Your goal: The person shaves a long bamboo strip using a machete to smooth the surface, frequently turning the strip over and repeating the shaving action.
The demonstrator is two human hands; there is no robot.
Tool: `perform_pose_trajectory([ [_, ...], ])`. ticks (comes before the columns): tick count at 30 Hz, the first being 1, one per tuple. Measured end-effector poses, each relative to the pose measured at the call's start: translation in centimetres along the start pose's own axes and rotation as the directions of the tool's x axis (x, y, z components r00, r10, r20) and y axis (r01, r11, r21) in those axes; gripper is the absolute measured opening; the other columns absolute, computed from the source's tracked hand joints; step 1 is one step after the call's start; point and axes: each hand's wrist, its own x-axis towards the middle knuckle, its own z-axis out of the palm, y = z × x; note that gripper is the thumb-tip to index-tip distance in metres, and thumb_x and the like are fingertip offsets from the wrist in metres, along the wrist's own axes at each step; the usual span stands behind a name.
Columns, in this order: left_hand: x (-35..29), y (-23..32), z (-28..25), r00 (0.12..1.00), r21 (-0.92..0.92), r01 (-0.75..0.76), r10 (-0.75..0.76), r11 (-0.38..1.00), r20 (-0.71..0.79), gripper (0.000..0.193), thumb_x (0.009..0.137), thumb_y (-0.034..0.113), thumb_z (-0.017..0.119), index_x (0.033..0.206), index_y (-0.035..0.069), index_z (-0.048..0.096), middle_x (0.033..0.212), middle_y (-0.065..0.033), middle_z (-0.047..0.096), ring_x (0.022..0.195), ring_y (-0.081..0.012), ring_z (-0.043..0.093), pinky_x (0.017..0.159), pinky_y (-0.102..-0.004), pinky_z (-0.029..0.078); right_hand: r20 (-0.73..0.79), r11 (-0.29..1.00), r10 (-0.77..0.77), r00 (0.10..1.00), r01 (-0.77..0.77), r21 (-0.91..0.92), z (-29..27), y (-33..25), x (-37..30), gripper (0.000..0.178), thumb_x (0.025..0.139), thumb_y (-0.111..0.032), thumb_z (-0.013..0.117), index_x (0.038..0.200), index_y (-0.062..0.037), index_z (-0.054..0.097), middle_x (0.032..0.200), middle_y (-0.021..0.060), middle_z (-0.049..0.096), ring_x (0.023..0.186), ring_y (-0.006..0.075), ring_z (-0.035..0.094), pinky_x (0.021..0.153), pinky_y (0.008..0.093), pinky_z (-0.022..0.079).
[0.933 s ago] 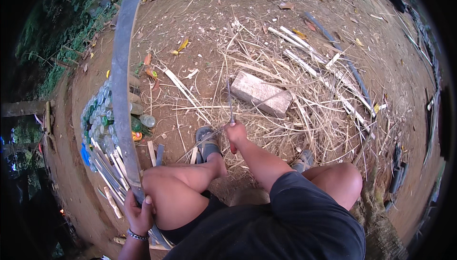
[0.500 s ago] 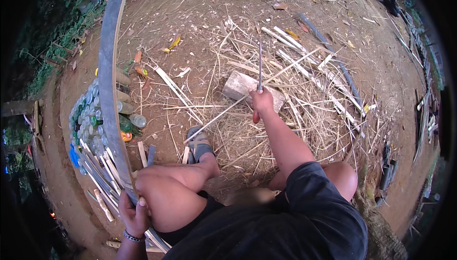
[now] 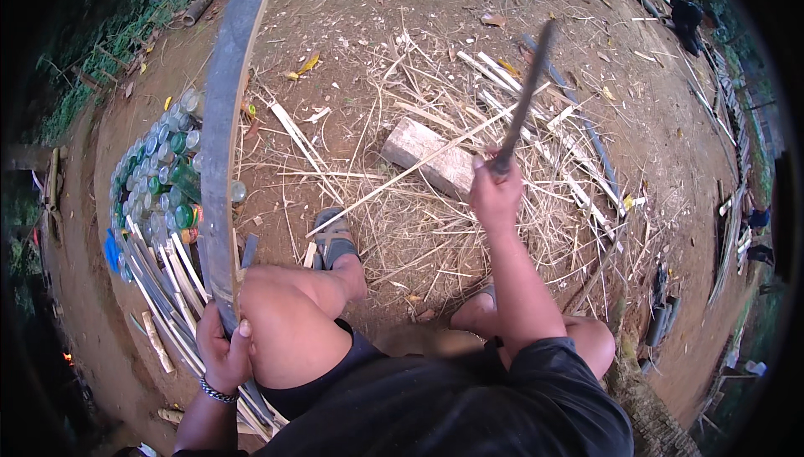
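From here the knife is a blur, its handle mostly lost in the right hand. The strip runs out of view far left and partly covers the bottles; I can't make out the dark thing far right.

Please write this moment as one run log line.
left hand: holding long grey strip; right hand: gripping bladed tool; wooden block: among shavings on ground

Smooth strip, rough wooden block
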Motion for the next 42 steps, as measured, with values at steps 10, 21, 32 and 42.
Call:
perform_pose_trajectory([
  [10, 1.6, 2.8, 1.4, 0.998, -0.066, 0.052, -0.053, 0.996, -0.014, 0.026, 0.092, 0.021, 0.060, 0.102, -0.002, 0.055, 0.076, 0.0000, 0.054, 0.066, -0.0077, 0.047, 0.062, -0.0244, 0.039, -0.036, 0.691, 0.317, 0.948, -0.257, -0.675, -2.5, 18.4, -3.5, 0.017, 0.081, -0.016, 0.060, 0.084, 0.0003, 0.054, 0.073, 0.0175, 0.064, 0.066, 0.0320, 0.062, 0.067, 0.0427, 0.051],
  [21, 1.1, 2.0, 2.2, 0.998, 0.024, -0.057, 0.057, 0.998, -0.012, 0.022, 0.093, 0.021, 0.060, 0.099, 0.000, 0.055, 0.071, 0.0018, 0.051, 0.062, -0.0055, 0.046, 0.058, -0.0225, 0.038, -0.026, 0.754, 0.591, 0.806, -0.564, -0.338, -4.5, 15.5, -6.7, 0.019, 0.082, -0.021, 0.059, 0.088, -0.0025, 0.059, 0.071, 0.0136, 0.063, 0.060, 0.0253, 0.063, 0.061, 0.0402, 0.051],
  [32, 0.6, 1.9, 2.5, 0.991, 0.109, -0.129, 0.131, 0.986, -0.004, 0.025, 0.089, 0.021, 0.062, 0.099, -0.001, 0.056, 0.072, 0.0000, 0.052, 0.066, -0.0093, 0.047, 0.062, -0.0254, 0.039, 0.376, 0.638, 0.458, 0.806, -0.003, -0.770, 4.5, 13.3, -10.9, 0.023, 0.087, -0.022, 0.056, 0.104, -0.0079, 0.063, 0.098, 0.0222, 0.067, 0.095, 0.0402, 0.064, 0.084, 0.0489, 0.050],
  [42, 0.4, 2.8, 1.6, 0.994, 0.086, 0.071, -0.064, 0.994, -0.091, 0.043, 0.089, 0.042, 0.064, 0.095, 0.001, 0.050, 0.064, 0.0017, 0.049, 0.049, -0.0057, 0.046, 0.046, -0.0207, 0.035, 0.741, 0.492, 0.440, 0.507, 0.554, -0.671, 19.3, 16.3, -6.6, 0.030, 0.093, -0.014, 0.051, 0.119, -0.0088, 0.065, 0.127, 0.0120, 0.060, 0.111, 0.0270, 0.064, 0.088, 0.0387, 0.054],
])
